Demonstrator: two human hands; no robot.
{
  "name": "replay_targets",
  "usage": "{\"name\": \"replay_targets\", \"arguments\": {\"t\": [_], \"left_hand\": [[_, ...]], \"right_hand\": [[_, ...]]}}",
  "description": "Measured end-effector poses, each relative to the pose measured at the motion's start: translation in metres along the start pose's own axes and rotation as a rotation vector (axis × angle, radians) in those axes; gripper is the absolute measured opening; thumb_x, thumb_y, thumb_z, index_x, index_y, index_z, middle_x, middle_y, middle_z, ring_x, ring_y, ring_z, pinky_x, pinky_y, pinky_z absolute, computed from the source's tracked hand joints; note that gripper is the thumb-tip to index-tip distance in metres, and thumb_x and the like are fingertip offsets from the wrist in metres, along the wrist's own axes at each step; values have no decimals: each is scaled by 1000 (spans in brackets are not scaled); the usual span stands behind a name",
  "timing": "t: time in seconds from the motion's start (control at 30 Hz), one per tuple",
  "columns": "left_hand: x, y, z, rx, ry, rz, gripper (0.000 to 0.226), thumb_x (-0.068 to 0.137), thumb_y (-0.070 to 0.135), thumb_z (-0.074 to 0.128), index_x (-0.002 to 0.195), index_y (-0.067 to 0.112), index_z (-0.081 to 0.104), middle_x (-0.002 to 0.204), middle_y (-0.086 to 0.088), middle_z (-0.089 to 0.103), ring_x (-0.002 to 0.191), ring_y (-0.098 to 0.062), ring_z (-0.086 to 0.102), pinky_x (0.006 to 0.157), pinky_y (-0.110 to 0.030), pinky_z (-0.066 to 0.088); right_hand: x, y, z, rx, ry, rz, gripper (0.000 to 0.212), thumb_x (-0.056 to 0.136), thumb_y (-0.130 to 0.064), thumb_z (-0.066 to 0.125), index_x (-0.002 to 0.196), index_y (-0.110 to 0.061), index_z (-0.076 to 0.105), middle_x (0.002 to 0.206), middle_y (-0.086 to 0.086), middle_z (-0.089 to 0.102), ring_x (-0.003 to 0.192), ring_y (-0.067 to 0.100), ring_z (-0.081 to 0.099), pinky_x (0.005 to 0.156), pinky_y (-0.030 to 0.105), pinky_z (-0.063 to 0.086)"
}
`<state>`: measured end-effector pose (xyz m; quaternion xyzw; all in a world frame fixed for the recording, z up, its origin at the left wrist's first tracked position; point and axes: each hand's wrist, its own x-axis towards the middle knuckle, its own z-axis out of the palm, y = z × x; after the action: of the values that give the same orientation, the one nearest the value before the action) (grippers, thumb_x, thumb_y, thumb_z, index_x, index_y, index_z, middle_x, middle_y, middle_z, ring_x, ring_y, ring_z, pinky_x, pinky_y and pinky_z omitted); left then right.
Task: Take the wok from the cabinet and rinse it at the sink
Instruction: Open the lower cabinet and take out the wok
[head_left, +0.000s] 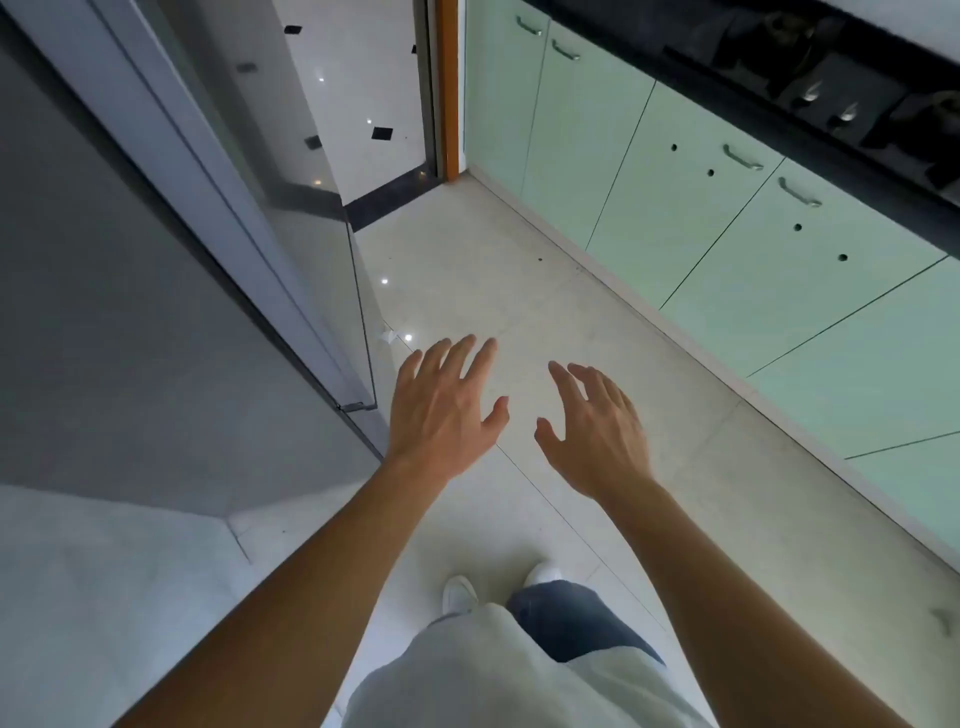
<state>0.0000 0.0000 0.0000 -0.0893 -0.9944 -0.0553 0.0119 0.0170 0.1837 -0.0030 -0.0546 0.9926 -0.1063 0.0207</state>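
Pale shirt (493, 686) hem sat lowest in frame, with jeans (566, 618) and white shoes (460, 595) under it on the floor (519, 291). Far left stood a grey wall panel (104, 312) with a pale ledge (104, 571) at its foot. Next came a glass door (291, 156), its lower corner just beside the left wrist. Left hand (441, 415) hovered palm-down over the floor, grip wide, fingers spread, holding nothing. Right hand (597, 431) was near it but apart, also palm-down, grip wide with fingers slightly bent, holding nothing. Behind the hands, open tile ran up to a dark threshold strip (389, 200) and an orange door frame (448, 88). Floor between the glass door and the right-hand units made a free lane, narrower toward the doorway.

Right side: a row of pale green cabinets (701, 249), all doors closed, metal handles (743, 157) near the top edges, small round holes in two doors. A black worktop (779, 67) overhung them; items on it were too dark to tell. Wok didn't show anywhere in view, and both hands were well apart from the cabinets.
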Motion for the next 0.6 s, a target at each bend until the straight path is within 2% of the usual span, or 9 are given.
{"name": "replay_targets", "arguments": {"t": [0.47, 0.6], "left_hand": [[122, -2, 14, 53, -29, 47, 72, 89, 63, 32, 151, 26, 27, 156, -4, 37, 142, -26, 35, 114, -48, 30], [187, 11, 10, 52, -9, 2, 70, 88, 62, 37, 148, 26, 35, 151, -4, 45, 138, -28, 42, 112, -49, 35]], "right_hand": [[115, 29, -3, -1, 17, -2, 66, 87, -45, 59, 145, -18, 41, 145, 10, 51, 134, 30, 47, 111, 45, 39], [175, 57, -17, -4, 29, -23, 65, 88, -44, 58, 145, -18, 40, 145, 10, 50, 135, 30, 46, 112, 44, 38]]}}
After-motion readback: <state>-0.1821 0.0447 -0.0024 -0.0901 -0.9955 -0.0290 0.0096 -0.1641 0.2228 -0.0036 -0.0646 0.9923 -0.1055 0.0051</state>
